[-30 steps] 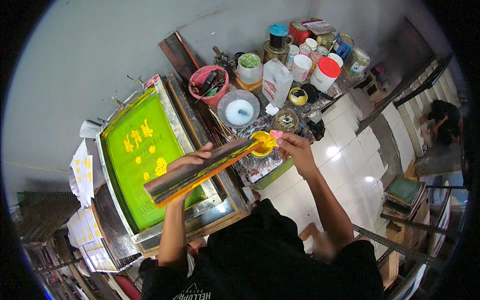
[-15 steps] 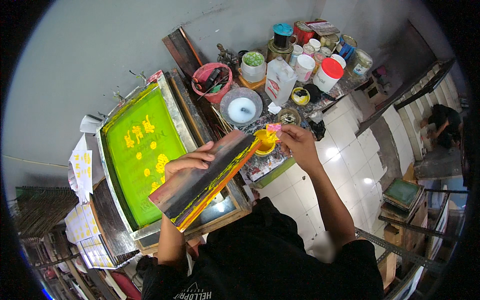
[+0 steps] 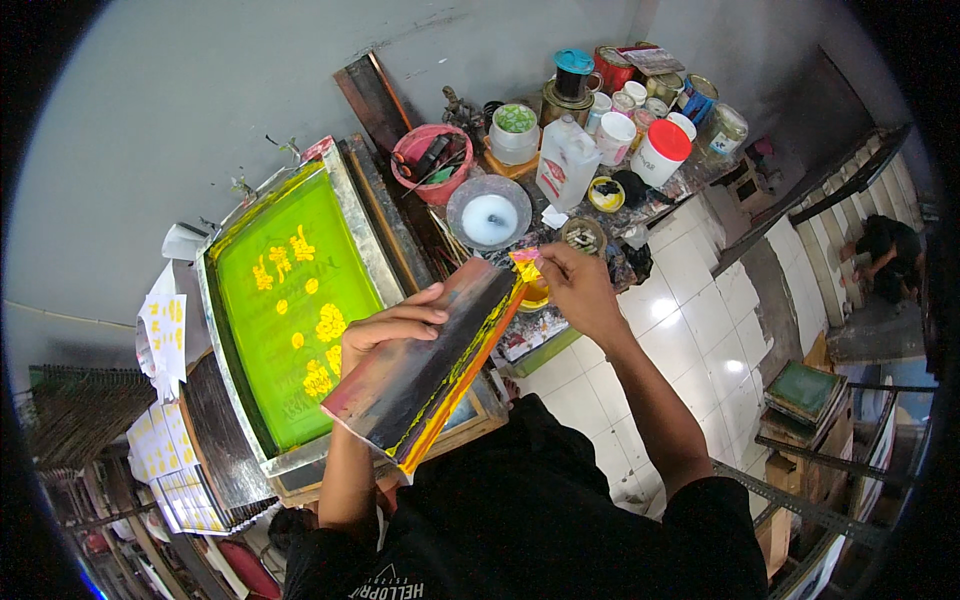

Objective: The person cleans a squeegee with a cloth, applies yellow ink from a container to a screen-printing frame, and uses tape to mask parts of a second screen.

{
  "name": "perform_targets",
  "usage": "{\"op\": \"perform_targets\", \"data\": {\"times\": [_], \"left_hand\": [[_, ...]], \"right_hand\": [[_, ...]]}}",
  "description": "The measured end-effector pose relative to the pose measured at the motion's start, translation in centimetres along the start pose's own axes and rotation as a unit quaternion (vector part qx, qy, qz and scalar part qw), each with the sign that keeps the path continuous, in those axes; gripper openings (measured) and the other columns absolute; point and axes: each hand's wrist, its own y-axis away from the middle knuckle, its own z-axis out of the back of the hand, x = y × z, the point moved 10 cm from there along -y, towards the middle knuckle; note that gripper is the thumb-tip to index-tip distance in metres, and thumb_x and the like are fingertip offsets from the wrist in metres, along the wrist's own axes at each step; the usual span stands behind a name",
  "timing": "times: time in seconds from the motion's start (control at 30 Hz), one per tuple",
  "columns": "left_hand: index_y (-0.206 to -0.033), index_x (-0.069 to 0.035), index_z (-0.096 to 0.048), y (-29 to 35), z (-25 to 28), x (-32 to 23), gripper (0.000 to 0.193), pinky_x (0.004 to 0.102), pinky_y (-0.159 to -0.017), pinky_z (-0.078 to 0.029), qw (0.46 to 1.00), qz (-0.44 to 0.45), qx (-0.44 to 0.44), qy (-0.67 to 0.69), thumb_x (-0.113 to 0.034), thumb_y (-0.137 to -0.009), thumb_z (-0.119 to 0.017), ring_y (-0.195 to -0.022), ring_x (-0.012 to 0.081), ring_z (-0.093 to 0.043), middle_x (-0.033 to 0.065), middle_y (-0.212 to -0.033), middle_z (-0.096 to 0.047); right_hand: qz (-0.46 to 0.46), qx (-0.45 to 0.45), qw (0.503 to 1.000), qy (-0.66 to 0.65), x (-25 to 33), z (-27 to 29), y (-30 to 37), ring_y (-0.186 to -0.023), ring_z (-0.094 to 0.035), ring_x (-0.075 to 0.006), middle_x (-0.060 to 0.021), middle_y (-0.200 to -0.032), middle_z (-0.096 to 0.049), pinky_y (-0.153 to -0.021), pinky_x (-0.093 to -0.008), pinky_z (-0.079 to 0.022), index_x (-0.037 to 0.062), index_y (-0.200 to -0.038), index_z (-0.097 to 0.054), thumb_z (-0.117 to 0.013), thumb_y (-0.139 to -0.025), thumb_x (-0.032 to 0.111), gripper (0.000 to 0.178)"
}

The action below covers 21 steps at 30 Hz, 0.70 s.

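My left hand is closed round the upper edge of a wide screen-printing squeegee, which is tilted across my front. Yellow ink streaks its orange blade edge. In my right hand, thumb and fingers pinch a small pink card smeared with yellow ink. The card lies against the squeegee's far end. Just below it, partly hidden, is a tub of yellow ink. Left of the squeegee rests a printing screen with green mesh, a metal frame and yellow floral shapes.
Behind my hands, the bench holds a pink basin of tools, a bowl with whitish liquid, a translucent jug and a red-lidded tub among several cans. Printed sheets hang at left. Another person is at far right.
The card has moved left and down, from above the ink tub onto the squeegee's end. My left hand and the squeegee have shifted slightly right.
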Motion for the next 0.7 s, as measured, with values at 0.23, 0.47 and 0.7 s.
{"op": "perform_targets", "data": {"times": [0.23, 0.47, 0.7], "left_hand": [[-0.098, 0.003, -0.075, 0.3, 0.2, 0.4, 0.022, 0.0513, -0.113, -0.036, 0.999, 0.011, 0.001, -0.035, -0.016, -0.087, -0.072, -0.126, 0.0396, -0.057, 0.0207, -0.109, -0.072], [-0.097, 0.003, -0.075, 0.8, 0.5, 0.1, 0.021, 0.0506, -0.113, -0.037, 0.999, 0.015, -0.007, -0.031, -0.015, -0.084, -0.073, -0.126, 0.0392, -0.058, 0.0204, -0.109, -0.072], [-0.097, 0.003, -0.075, 0.8, 0.5, -0.4, 0.021, 0.0505, -0.113, -0.038, 0.999, 0.015, -0.008, -0.030, -0.015, -0.085, -0.073, -0.126, 0.0392, -0.057, 0.0207, -0.110, -0.072]], "right_hand": [[0.038, 0.029, 0.998, 0.032, 1.1, -1.4, 0.5, -0.069, -0.066, -0.0205, -0.0177, -0.079, -0.067, -0.066, -0.0362, -0.051, -0.0005, -0.108, -0.065, -0.059, -0.097, 0.012, 0.018], [-0.040, 0.041, 0.995, -0.081, -2.4, -0.6, -0.8, -0.070, -0.061, -0.0079, -0.0056, -0.079, -0.067, -0.059, -0.0269, -0.049, -0.0003, -0.108, -0.066, -0.061, -0.099, 0.013, 0.017], [-0.067, 0.081, 0.991, -0.083, -3.3, -1.8, -1.0, -0.067, -0.058, -0.0061, -0.0023, -0.080, -0.064, -0.058, -0.0243, -0.046, -0.0007, -0.107, -0.065, -0.062, -0.099, 0.014, 0.017]]}}
